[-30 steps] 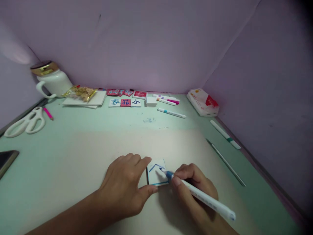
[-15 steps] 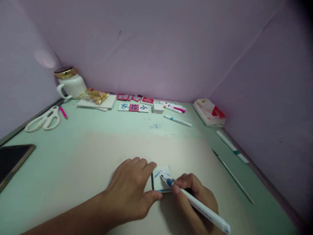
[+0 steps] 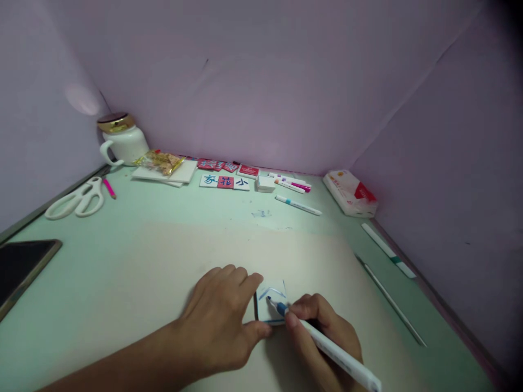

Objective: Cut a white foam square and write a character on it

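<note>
A small white square block (image 3: 265, 311) with blue strokes on its face lies on the pale sheet (image 3: 163, 272). My left hand (image 3: 229, 316) grips its left side, forefinger at the upper edge and thumb at the lower. In my right hand (image 3: 327, 332) is a white marker pen (image 3: 341, 353) with a blue collar, held in a writing grip. Its dark tip touches or hovers just over the block's face, below an angled blue line; which of the two I cannot tell.
Along the back stand a white mug (image 3: 125, 144), lettered tiles (image 3: 225, 182), a stack of white squares (image 3: 265, 184), markers (image 3: 298, 205) and a tissue pack (image 3: 349, 193). White scissors (image 3: 77, 198) and a phone (image 3: 24, 267) lie left; a thin metal rod (image 3: 394, 299) lies right.
The pen tip has shifted slightly left and down on the block's face. The whole view has shifted a little; my left hand keeps its hold on the block.
</note>
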`<state>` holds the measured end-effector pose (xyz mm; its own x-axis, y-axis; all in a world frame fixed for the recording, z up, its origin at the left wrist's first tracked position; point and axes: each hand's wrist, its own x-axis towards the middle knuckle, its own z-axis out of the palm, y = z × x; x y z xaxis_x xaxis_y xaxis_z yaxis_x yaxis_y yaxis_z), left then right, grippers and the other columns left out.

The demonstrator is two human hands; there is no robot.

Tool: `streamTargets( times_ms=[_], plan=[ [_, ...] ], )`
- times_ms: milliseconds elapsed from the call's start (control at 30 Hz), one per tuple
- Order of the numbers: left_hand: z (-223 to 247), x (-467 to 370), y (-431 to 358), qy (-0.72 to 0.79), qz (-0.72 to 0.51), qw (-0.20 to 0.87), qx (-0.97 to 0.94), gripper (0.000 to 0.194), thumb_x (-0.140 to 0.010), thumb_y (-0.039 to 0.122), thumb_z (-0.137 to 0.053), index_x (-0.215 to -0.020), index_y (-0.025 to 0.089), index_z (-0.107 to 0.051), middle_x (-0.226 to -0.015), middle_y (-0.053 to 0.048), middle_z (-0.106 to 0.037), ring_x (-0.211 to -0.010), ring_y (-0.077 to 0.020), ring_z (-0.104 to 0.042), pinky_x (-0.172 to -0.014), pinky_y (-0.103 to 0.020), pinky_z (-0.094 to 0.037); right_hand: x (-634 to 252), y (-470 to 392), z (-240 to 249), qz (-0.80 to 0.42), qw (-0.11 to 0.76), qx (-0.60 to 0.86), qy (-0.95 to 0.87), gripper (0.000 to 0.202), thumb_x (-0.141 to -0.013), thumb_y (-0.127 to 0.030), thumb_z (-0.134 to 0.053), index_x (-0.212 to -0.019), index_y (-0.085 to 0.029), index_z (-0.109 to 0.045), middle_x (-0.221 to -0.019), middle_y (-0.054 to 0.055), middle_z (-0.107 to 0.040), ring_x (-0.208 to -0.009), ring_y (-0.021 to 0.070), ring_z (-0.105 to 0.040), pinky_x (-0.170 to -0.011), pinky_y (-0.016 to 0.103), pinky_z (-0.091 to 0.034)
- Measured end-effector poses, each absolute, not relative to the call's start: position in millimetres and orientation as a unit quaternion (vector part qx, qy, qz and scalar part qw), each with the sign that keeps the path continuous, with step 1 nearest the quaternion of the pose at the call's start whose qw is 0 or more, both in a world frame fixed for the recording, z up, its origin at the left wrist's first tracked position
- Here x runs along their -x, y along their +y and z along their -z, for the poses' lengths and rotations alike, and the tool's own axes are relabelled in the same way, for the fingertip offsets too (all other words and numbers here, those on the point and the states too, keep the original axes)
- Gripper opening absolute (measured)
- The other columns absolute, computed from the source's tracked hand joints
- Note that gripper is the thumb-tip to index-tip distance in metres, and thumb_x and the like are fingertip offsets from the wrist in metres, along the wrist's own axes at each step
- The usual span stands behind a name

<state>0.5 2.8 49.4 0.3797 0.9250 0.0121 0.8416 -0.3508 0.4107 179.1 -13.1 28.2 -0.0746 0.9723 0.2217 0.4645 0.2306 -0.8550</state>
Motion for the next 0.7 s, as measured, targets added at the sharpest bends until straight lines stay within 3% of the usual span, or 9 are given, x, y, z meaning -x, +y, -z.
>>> streamTargets(
  times_ms=[700],
  plan=[
    [-47.0, 0.7, 4.7, 0.530, -0.120, 0.164, -0.824, 0.041, -0.079, 0.039, -0.063, -0.113, 0.018, -0.055, -0.090, -0.007, -0.060, -0.082, -0.0262, -0.053, -0.071, -0.042, -0.042, -180.4, -11.6, -32.6, -0.335, 0.415, 0.536, -0.655, 0.022, -0.089, -0.035, -0.050, -0.070, -0.024, -0.050, -0.050, -0.006, -0.053, -0.041, 0.0111, -0.044, -0.044, 0.024, -0.033]
  ],
)
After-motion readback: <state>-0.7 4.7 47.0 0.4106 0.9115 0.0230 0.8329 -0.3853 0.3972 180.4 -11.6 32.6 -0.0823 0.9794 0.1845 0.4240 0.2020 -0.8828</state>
